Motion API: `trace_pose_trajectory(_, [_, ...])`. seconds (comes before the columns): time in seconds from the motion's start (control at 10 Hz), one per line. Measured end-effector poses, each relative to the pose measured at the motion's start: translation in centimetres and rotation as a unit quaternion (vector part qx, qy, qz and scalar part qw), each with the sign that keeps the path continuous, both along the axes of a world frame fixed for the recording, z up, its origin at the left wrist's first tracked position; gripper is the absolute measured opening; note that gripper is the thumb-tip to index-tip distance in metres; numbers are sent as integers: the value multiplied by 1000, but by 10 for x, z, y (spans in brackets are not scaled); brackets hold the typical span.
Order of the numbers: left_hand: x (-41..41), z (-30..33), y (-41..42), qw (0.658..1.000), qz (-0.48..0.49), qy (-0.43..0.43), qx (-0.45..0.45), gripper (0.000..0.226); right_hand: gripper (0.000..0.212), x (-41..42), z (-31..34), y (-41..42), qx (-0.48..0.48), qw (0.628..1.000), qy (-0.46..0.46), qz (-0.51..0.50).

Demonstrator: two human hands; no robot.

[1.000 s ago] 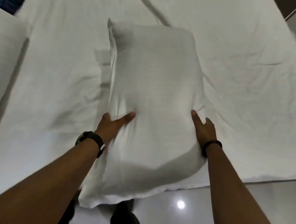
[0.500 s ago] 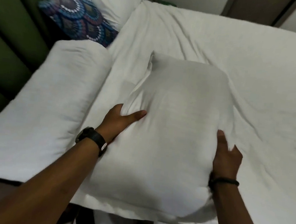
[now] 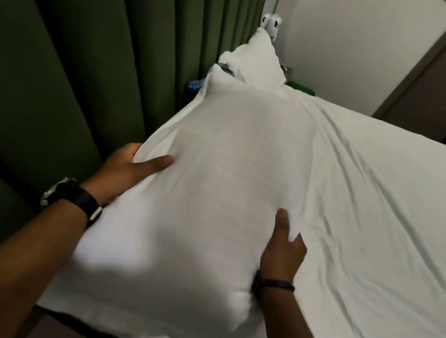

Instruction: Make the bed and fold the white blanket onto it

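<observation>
A large white pillow [image 3: 215, 181] fills the middle of the view, lifted over the near left corner of the bed. My left hand [image 3: 128, 170] grips its left edge, thumb pressed on top. On the pillow's right edge sits my right hand [image 3: 282, 249], holding it with the fingers tucked underneath. The bed's white sheet [image 3: 377, 212] stretches away to the right, wrinkled. Another white pillow [image 3: 255, 59] stands at the far head end, partly hidden by the held one.
Dark green curtains [image 3: 75, 70] hang close on the left. A blue patterned cushion [image 3: 194, 86] peeks out behind the held pillow. A white wall [image 3: 339, 43] and a brown door frame [image 3: 433, 67] lie beyond the bed. A small white device [image 3: 270, 22] is on the wall.
The pillow has been lifted and carried left toward the curtain-side head end, covering the long white pillow and patterned cushion. Both hands kept hold of it. My view swung left and up.
</observation>
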State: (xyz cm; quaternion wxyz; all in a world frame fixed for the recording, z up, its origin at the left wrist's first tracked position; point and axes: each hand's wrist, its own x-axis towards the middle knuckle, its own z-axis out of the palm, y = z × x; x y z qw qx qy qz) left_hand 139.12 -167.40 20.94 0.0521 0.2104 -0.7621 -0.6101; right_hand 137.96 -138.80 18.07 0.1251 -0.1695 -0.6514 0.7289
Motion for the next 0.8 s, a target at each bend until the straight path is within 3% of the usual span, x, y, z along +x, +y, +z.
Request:
trace_pose_trajectory(0.1, [-2, -4, -2, 1000, -5, -3, -2, 89, 9, 0, -10, -3, 0, 1000, -21, -1])
trace_pose_trajectory(0.2, [-5, -24, -17, 999, -2, -35, -8, 79, 10, -4, -31, -23, 26, 998, -50, 7])
trace_pose_trajectory(0.3, [-3, -72, -39, 994, -21, -97, -37, 58, 30, 2, -76, -48, 100, 984, -139, 43])
trace_pose_trajectory(0.4, [2, -112, -46, 992, -6, -113, -51, 74, 46, 10, -91, -52, 149, 969, -188, 62])
trace_pose_trajectory(0.6, [5, -106, -42, 969, -18, -153, -192, 93, 60, 6, -78, -40, 186, 936, -245, 169])
trace_pose_trajectory(0.7, [8, -86, -36, 927, -31, -174, -330, 94, 80, 2, -38, -16, 238, 923, -230, 197])
trace_pose_trajectory(0.8, [0, -56, -17, 891, -42, -149, -426, 80, 62, -23, 49, 14, 243, 960, -6, 139])
